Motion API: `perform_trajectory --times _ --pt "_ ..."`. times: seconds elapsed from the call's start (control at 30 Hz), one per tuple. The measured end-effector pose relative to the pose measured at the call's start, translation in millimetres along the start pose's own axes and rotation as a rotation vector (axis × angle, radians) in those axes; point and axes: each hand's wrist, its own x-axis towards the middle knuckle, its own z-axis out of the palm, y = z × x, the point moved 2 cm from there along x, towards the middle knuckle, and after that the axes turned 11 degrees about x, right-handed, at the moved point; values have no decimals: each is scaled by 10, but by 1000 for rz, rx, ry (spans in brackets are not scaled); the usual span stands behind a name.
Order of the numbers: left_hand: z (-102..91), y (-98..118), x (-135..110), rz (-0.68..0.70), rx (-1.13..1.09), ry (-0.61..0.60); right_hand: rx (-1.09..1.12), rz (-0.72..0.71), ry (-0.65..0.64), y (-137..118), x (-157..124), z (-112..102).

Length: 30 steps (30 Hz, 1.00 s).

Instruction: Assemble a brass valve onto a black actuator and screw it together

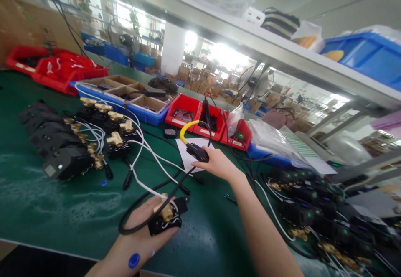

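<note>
My left hand (142, 231) is near the front edge of the green mat, fingers wrapped round a black valve unit with a brass fitting (166, 217); a white wire and a black cable run from it. My right hand (217, 164) is stretched forward over a white sheet of paper (184, 151). It grips a small black connector (198, 151), which has a yellow cable (187, 127) arching up from it. A black cable loops from that connector back toward my left hand.
A row of black valve units with brass fittings (78, 139) lies at the left. More units with green lights (316, 210) are piled at the right. Red bins (194, 114), blue trays with cardboard boxes (125, 95) and plastic bags (272, 139) line the back. A shelf (282, 47) hangs overhead.
</note>
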Motion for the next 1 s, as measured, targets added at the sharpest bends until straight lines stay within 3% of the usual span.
perform_trajectory --times 0.07,0.17,0.33,0.43,0.5,0.6,0.7,0.87,1.0 --pt "-138 69 -30 -255 -84 -11 -80 39 2 95 109 94" --pt "-255 195 -75 -539 -422 -64 -151 82 5 204 223 252" --pt "-272 429 -66 -748 -899 21 -192 71 89 107 148 325" --pt "-232 457 -38 -848 -1075 26 -105 5 123 -98 -123 272" --pt "-192 404 -39 -902 -1153 -30 -3 -39 50 -230 -355 276" --pt "-135 299 -68 -928 -1206 -121 119 -44 -136 -345 -658 367" --pt "-112 276 -97 -889 -1249 -172 115 -37 -243 -365 -807 499" --pt "-133 282 -136 -851 -1233 -191 29 -66 -263 -346 -797 664" --pt "-179 194 -176 -656 -1062 -305 72 -37 -225 -334 -764 680"
